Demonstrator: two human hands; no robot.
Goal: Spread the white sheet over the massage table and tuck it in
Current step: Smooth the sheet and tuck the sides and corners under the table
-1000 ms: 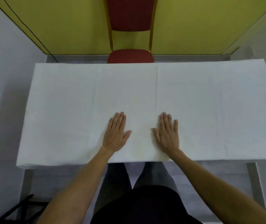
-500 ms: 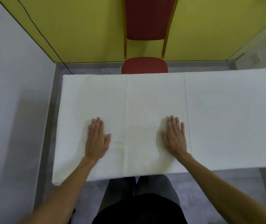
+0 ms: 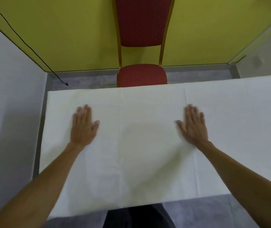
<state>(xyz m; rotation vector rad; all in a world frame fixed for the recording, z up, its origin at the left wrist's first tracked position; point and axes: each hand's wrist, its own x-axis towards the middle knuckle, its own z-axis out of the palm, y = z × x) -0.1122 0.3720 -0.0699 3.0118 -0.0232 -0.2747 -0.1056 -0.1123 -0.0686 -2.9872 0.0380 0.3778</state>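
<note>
Where the white sheet (image 3: 148, 137) ends on the left, a narrow strip of grey floor (image 3: 40, 129) separates it from the white wall (image 3: 8, 112), leaving little room on that side; to the right the sheet runs out of view. Beyond the far edge stands a red chair (image 3: 142, 74), its seat just behind the surface, against a yellow wall (image 3: 65, 30). A black cable (image 3: 32, 48) trails down to the floor near the far left corner. Both hands lie flat, palm down, well apart: left hand (image 3: 83, 127) and right hand (image 3: 193, 127), fingers extended and gripping nothing. Faint fold creases cross the smooth sheet, which covers the whole surface.
</note>
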